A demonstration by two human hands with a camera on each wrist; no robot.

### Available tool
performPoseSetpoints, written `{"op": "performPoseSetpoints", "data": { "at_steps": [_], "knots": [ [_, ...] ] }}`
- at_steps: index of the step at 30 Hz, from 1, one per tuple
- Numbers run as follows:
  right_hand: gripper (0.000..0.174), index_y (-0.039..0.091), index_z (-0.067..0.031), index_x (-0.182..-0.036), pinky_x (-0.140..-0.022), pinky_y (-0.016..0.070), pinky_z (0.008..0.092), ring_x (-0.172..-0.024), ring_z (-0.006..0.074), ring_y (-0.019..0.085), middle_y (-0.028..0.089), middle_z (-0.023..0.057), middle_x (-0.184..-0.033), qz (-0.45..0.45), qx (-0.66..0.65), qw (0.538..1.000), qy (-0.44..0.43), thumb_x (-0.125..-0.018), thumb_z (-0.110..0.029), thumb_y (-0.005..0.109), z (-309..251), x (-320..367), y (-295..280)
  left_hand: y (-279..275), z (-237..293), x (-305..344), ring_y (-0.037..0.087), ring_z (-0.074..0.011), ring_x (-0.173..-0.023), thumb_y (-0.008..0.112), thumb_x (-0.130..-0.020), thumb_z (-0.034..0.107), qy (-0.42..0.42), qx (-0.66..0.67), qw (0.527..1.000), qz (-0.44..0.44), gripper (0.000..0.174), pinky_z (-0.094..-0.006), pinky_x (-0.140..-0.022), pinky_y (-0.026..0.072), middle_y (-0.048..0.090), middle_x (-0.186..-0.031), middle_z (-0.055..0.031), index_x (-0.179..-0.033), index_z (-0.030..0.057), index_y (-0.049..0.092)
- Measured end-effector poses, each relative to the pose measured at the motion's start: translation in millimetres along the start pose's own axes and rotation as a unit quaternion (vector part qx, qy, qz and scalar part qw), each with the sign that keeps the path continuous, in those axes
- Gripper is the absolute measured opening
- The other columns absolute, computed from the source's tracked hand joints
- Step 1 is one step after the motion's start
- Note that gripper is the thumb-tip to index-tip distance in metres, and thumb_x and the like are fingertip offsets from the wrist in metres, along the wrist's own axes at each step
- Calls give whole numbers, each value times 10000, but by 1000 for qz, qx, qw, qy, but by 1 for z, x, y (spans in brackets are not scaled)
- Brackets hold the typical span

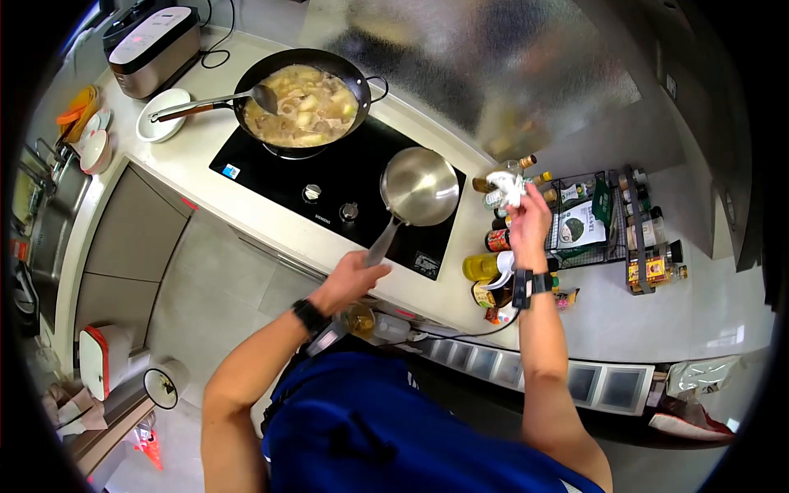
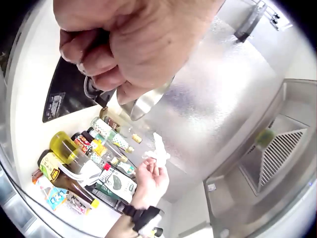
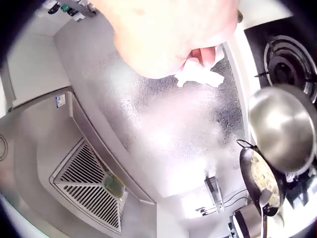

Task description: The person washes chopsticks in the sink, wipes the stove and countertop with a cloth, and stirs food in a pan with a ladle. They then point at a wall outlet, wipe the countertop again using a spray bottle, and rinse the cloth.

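Note:
My left hand (image 1: pixel 349 279) grips the long handle of a small steel saucepan (image 1: pixel 420 186) and holds it over the right side of the black cooktop (image 1: pixel 271 177). In the left wrist view my curled fingers (image 2: pixel 94 54) wrap the handle, the saucepan (image 2: pixel 146 101) just beyond them. My right hand (image 1: pixel 528 215) is raised over the bottles (image 1: pixel 493 240) beside the stove and pinches a crumpled white paper towel (image 1: pixel 504 187). The towel (image 3: pixel 198 74) shows below my fingers in the right wrist view, and also in the left wrist view as white paper (image 2: pixel 158 151).
A black wok (image 1: pixel 308 103) of stew with a ladle (image 1: pixel 215 103) sits on the far burner. A white dish (image 1: pixel 163 115) and a rice cooker (image 1: pixel 156 49) stand left of it. A wire rack (image 1: pixel 604 222) of seasonings is at the right. A range hood (image 3: pixel 94 183) hangs overhead.

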State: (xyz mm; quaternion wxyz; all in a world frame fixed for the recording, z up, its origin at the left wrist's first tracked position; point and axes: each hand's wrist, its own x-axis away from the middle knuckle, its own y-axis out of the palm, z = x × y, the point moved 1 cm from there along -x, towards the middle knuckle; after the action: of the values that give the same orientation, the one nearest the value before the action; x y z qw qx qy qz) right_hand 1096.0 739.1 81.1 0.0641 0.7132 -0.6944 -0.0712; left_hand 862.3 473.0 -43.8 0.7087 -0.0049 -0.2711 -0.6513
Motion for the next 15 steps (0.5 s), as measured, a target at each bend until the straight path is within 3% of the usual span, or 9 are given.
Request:
{"op": "performPoseSetpoints", "data": {
  "at_steps": [4, 6, 8, 12, 15],
  "knots": [
    [510, 502, 93, -1358, -662, 587, 309, -839, 205, 667, 667, 182, -1097, -109, 103, 988, 37, -849, 87, 536, 18, -47, 26, -33, 14, 105, 425, -28, -515, 703, -937, 200, -26, 26, 999, -9, 174, -214, -449, 338, 500, -643, 67, -895, 55, 616],
    [468, 556, 80, -1319, -702, 564, 282, -861, 180, 669, 689, 158, -1087, -158, 197, 967, 26, -852, 70, 564, 41, -70, 52, -47, 5, 145, 440, -28, -523, 710, -928, 190, -63, 25, 997, 36, 185, -220, -452, 341, 513, -641, 61, -858, 50, 611],
    [396, 657, 58, -1207, -668, 531, 261, -778, 152, 656, 696, 110, -1009, -201, 251, 947, -7, -814, 71, 611, 64, -80, 87, -57, 2, 183, 452, -34, -524, 724, -904, 159, -93, -8, 993, 78, 185, -224, -455, 337, 522, -631, 51, -838, 53, 588],
    [303, 732, 25, -1065, -734, 520, 282, -814, 147, 666, 715, 97, -1009, -349, 412, 825, -166, -792, 66, 608, 126, -128, 133, -64, -33, 243, 453, -46, -507, 741, -852, 97, -137, 18, 976, 170, 208, -225, -445, 323, 521, -610, 39, -796, 61, 544],
    [351, 716, -6, -1089, -851, 514, 327, -947, 272, 670, 696, 152, -1042, -443, 418, 755, -244, -780, 70, 567, 164, -147, 172, -48, -41, 265, 422, -46, -464, 753, -823, 76, -174, 79, 945, 264, 246, -226, -417, 297, 489, -580, 39, -770, 71, 513]
  ]
}}
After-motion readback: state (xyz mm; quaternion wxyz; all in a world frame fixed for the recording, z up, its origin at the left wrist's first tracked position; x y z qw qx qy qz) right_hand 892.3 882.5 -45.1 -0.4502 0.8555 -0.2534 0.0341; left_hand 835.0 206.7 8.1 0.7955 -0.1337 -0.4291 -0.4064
